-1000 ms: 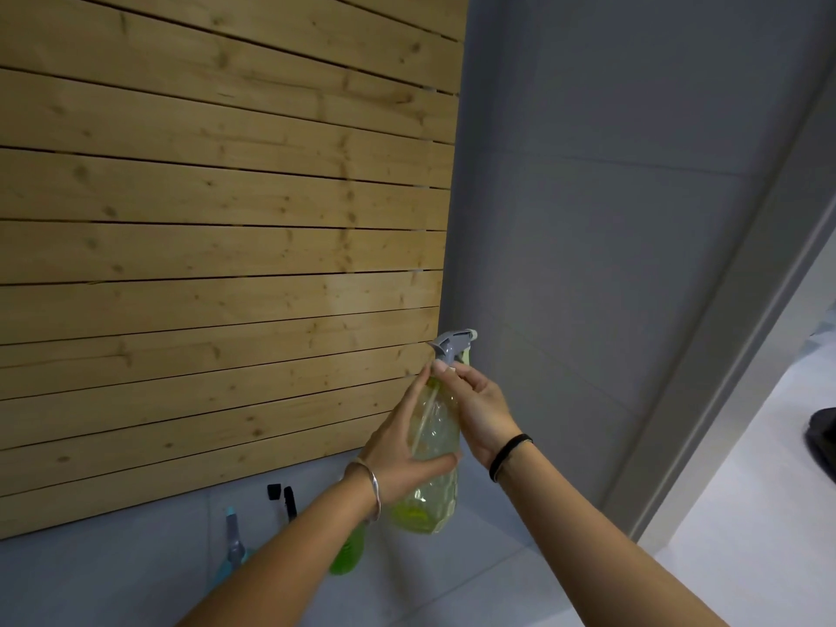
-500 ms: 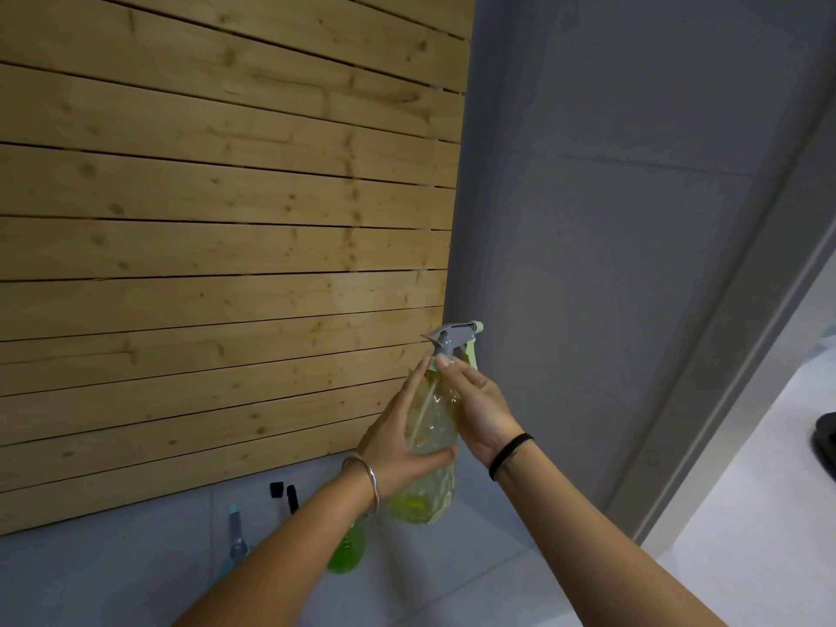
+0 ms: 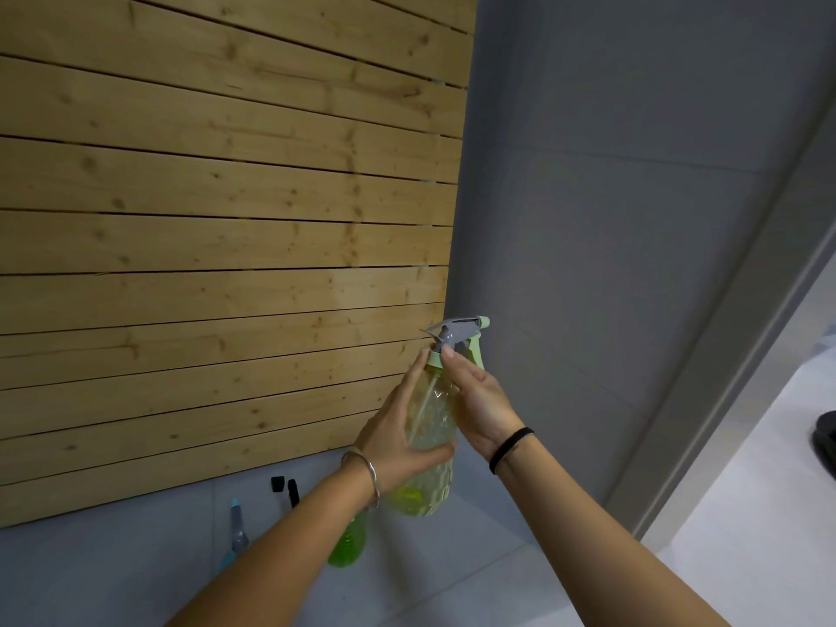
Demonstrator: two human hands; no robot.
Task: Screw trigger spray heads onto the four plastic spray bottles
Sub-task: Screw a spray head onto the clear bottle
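Soft, even light fills the scene, dim on the grey wall [image 3: 610, 219] and brightest on the pale floor [image 3: 751, 554] at lower right. Shadows are faint. The wooden slats [image 3: 217, 246] bow and fan out toward the left edge from the wide lens. The translucent bottle [image 3: 432, 427] glows yellow-green at its base. Fine detail looks soft.

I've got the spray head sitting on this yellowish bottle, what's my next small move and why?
Probably twist the green collar tighter with the right hand, which pinches it, while the left hand grips the bottle steady. The spray head sits on the neck, but the view cannot show whether it is tight.
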